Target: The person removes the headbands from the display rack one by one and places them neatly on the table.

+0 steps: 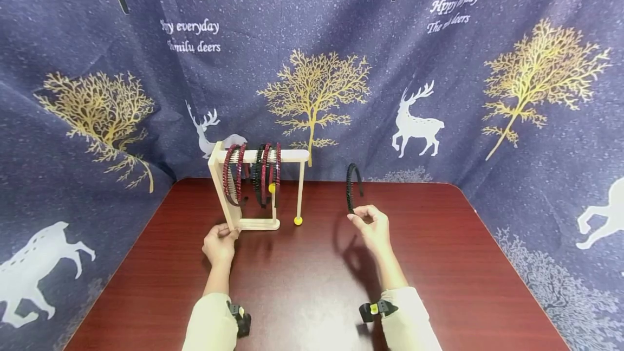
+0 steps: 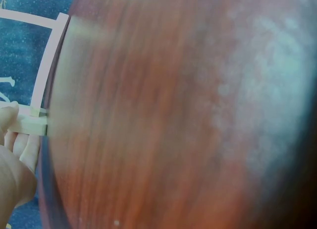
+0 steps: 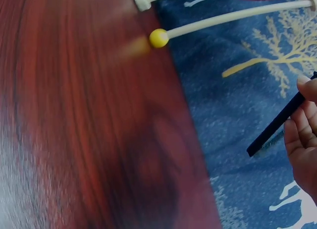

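A pale wooden rack stands left of centre on the table. My left hand grips the foot of its upright board; the left wrist view shows thumb and fingers on either side of the wooden base. Several dark red headbands and a black one hang over the rack's top bar. My right hand pinches a black toothed headband by one end, raised above the table to the right of the rack. One end of it shows in the right wrist view.
From the bar's outer end a thin rod runs down to a yellow ball. Another yellow ball sits behind the hanging headbands. The reddish-brown table reaches back to a blue cloth with deer and tree prints.
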The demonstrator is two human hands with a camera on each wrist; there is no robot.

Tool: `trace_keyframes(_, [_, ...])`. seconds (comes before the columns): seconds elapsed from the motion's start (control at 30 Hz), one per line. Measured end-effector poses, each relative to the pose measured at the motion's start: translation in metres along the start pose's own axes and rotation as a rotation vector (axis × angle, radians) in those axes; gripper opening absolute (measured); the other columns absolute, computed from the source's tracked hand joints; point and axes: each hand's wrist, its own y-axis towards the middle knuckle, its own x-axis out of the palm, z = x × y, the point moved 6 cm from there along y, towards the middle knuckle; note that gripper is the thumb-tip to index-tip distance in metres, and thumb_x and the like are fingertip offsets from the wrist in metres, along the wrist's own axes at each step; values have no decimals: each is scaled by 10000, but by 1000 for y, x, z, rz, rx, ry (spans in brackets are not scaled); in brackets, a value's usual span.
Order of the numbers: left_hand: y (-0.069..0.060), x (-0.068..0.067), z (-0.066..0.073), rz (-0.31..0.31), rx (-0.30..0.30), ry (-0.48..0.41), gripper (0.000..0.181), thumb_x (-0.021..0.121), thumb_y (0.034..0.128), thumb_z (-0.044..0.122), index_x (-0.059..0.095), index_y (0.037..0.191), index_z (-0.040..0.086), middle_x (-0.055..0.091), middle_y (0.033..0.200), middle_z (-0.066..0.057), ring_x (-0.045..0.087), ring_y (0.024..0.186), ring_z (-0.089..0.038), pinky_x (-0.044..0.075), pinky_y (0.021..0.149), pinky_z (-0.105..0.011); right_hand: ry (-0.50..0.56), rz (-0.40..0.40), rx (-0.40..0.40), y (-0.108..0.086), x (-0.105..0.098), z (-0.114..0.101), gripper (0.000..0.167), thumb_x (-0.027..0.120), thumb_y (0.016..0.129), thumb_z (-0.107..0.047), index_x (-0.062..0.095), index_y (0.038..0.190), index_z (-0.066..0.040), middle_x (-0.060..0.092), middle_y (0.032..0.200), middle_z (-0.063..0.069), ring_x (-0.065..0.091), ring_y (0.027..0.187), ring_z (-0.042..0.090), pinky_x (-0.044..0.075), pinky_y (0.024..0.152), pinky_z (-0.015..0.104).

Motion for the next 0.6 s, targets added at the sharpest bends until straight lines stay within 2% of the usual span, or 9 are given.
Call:
trace_keyframes(0.13, [0,0,-1,0,-5,-9,233,797,718,134,693,902,36,694,854,-139,573,910,-323,224,986,-467,-81,-28,-33,3,-1,6,124,717,728,94,635,819,111,616,751,218,560,687,175,451,631,166])
trace_keyframes(0.27, [1,0,-1,2,-10,-6,238,803,709,143,695,895,43,696,848,-133,570,904,-322,232,983,-462,-108,-68,-64,6,0,19,119,722,709,108,646,801,100,624,731,210,567,655,196,451,604,180])
trace_keyframes(0.47, [1,0,-1,2,-6,-9,236,803,712,141,692,893,40,695,848,-138,572,897,-316,235,979,-458,-168,-123,1,14,3,65,129,754,704,30,667,798,17,646,743,80,555,675,105,450,632,210])
trace_keyframes(0.6, [1,1,-2,1,-4,-11,235,804,713,141,692,893,39,695,851,-137,576,895,-309,231,983,-456,-206,-156,26,14,6,81,135,754,695,20,677,800,-14,648,743,50,562,689,145,454,649,259])
